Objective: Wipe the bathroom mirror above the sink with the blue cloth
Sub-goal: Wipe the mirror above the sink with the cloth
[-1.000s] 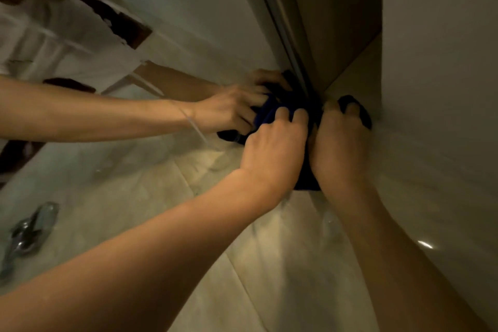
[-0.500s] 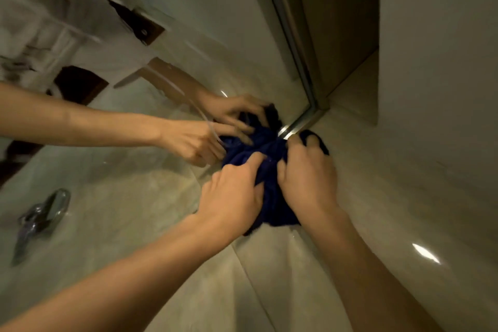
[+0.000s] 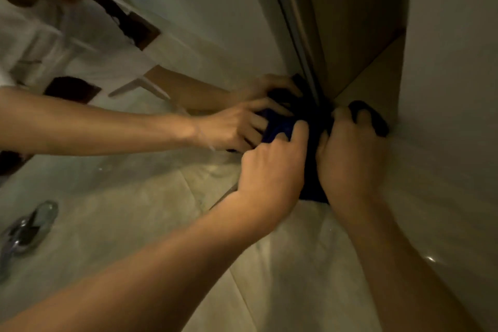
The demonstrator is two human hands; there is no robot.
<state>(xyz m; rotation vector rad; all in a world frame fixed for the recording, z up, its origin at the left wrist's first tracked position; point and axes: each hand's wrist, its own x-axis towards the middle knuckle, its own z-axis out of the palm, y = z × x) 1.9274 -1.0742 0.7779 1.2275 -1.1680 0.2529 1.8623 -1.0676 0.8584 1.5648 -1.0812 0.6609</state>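
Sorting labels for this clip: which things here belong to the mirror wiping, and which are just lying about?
Part of the job:
blue cloth
mirror
left hand
right hand

Just there:
tap, seen in the mirror
countertop
wall

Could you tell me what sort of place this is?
Most likely a bathroom: a large mirror reflects the arms, a chrome faucet shows in it, and both hands press a blue cloth at the corner over a glossy stone countertop.
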